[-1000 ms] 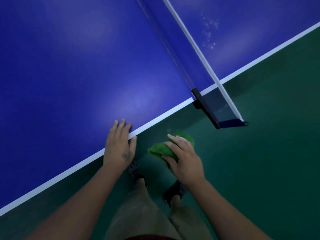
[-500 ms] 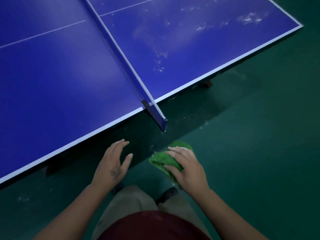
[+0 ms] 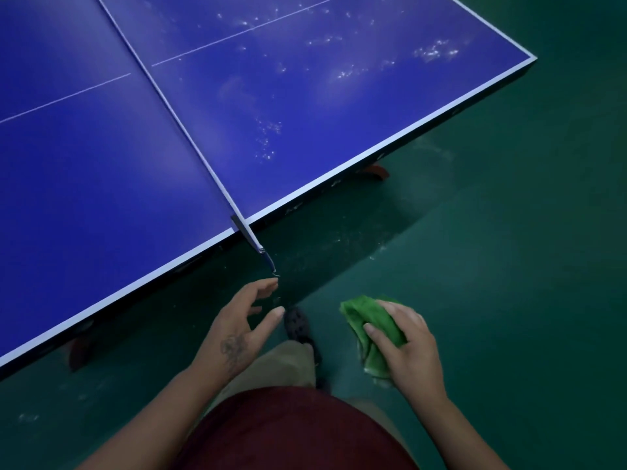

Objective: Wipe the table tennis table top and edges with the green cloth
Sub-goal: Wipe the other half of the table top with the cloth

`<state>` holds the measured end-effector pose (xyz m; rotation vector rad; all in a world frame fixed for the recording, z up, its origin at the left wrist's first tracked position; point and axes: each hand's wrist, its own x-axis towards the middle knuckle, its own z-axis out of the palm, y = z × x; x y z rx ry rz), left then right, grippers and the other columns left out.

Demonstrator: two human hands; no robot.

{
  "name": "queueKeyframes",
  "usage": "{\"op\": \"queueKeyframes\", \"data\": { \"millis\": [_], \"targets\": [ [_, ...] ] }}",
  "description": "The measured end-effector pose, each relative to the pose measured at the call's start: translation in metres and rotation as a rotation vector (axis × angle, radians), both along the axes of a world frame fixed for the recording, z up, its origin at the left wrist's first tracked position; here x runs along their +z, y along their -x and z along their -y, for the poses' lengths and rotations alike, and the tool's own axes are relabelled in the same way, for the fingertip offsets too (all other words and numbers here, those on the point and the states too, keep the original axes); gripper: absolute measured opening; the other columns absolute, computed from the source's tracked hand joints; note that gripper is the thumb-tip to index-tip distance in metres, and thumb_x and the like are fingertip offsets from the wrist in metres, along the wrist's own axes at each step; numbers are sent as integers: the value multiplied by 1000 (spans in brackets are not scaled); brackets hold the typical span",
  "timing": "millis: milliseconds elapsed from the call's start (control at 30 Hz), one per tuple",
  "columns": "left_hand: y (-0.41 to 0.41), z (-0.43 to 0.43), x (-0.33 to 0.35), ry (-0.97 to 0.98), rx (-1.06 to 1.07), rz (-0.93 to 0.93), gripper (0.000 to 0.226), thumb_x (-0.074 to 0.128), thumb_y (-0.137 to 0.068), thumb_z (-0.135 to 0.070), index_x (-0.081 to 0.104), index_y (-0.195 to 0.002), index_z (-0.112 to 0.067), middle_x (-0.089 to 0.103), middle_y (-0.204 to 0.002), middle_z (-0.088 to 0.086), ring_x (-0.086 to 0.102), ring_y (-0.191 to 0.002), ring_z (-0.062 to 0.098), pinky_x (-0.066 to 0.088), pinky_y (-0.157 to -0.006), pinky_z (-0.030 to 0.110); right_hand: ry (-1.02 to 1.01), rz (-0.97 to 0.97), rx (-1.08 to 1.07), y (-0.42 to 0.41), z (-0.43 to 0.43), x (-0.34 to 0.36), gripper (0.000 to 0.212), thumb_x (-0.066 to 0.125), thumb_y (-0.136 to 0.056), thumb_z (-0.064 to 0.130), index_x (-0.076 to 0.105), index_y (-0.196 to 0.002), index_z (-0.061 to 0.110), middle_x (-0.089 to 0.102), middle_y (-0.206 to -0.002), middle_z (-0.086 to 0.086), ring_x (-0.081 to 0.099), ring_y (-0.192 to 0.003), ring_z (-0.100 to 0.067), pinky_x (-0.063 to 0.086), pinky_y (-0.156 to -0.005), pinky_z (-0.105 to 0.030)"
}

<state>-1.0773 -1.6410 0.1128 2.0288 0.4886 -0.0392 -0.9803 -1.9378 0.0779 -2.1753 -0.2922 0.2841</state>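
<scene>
Your right grip (image 3: 410, 347) is clenched round the crumpled green cloth (image 3: 369, 323), holding it over the dark green floor (image 3: 509, 266), well apart from the tabletop. Your left grip (image 3: 237, 323) is released, fingers loosely spread, near the tip of the dark net post (image 3: 251, 237) that juts past the rim. The blue table tennis tabletop (image 3: 101, 198) runs its white-banded near edge (image 3: 373, 152) diagonally from lower left to a corner at upper right. The white-topped net (image 3: 176, 123) splits it. White specks (image 3: 268, 140) dot the right half. Open floor spreads wide on your right.
</scene>
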Motion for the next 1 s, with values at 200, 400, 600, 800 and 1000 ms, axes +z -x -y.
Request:
{"op": "queueKeyframes", "data": {
  "millis": [200, 400, 600, 800, 1000],
  "targets": [
    [-61, 2, -10, 92, 14, 12, 51, 71, -103, -29, 55, -151, -34, 63, -144, -22, 58, -136, -3, 50, -109, 23, 17, 41, -65, -61, -1, 15, 39, 69, -89, 58, 65, -128, 58, 64, -128, 33, 57, -124, 0, 36, -100, -4],
    [-127, -11, -21, 174, 91, -13, 49, 74, -101, -24, 58, -146, -34, 66, -141, -19, 62, -131, -3, 51, -107, 23, 68, 9, -72, -136, -9, 24, 50, 85, -93, 37, 61, -120, 71, 63, -128, 37, 58, -124, 1, 36, -100, -3],
    [-189, -31, -24, 250, 182, -27, 45, 74, -100, -21, 61, -142, -33, 71, -135, -14, 65, -127, 0, 55, -101, 26, 22, 51, -64, -212, -31, 40, 38, 76, -90, 51, 63, -121, 69, 65, -126, 33, 60, -123, -2, 41, -100, -8],
    [-235, -28, -25, 259, 329, -3, 43, 74, -100, -13, 61, -140, -24, 73, -131, -7, 67, -123, 1, 53, -98, 16, -3, 38, 44, -287, -39, 32, 49, 80, -92, 43, 58, -122, 75, 64, -126, 35, 60, -122, -2, 40, -100, -8],
    [-268, 2, -22, 240, 590, 45, 43, 73, -101, -13, 61, -142, -23, 74, -129, -6, 68, -121, 1, 53, -94, 15, -65, -37, 302, -372, -50, 23, 47, 85, -93, 36, 65, -123, 65, 67, -128, 28, 60, -126, -6, 45, -104, -19]
  ]
}}
